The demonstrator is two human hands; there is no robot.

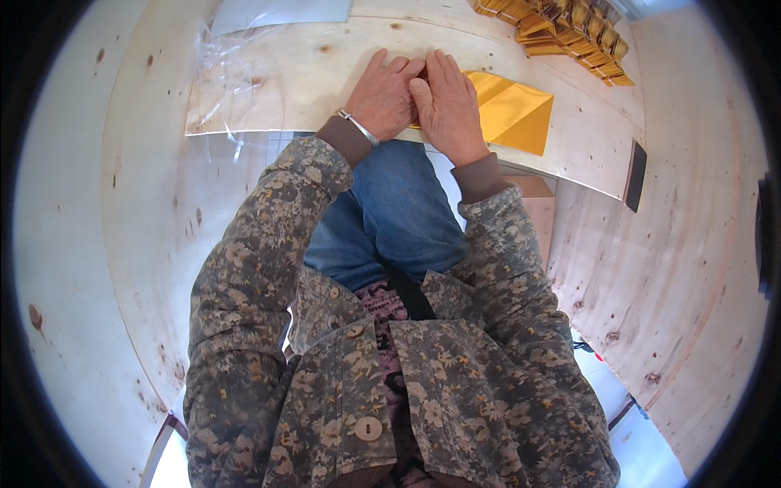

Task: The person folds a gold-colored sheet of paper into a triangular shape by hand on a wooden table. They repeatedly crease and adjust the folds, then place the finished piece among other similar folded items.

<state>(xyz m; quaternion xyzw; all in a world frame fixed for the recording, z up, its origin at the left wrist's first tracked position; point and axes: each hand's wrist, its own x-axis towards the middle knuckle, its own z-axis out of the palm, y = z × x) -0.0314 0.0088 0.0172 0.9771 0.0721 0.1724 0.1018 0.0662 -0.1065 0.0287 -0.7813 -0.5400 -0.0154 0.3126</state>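
Pressing a fold: left hand [382, 98] and right hand [446, 106], fingers flat and side by side, hold the glossy gold paper sheet [512, 110] on the pale plywood surface [301, 77]. Next judged: firming the crease evenly.

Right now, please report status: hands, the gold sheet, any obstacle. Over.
Left hand and right hand flat, side by side, pressing gold sheet on plywood table. Clear plastic bag left, apart. Gold stack far right.

Both hands, left hand [384, 99] and right hand [448, 106], flat on gold foil sheet [514, 111].
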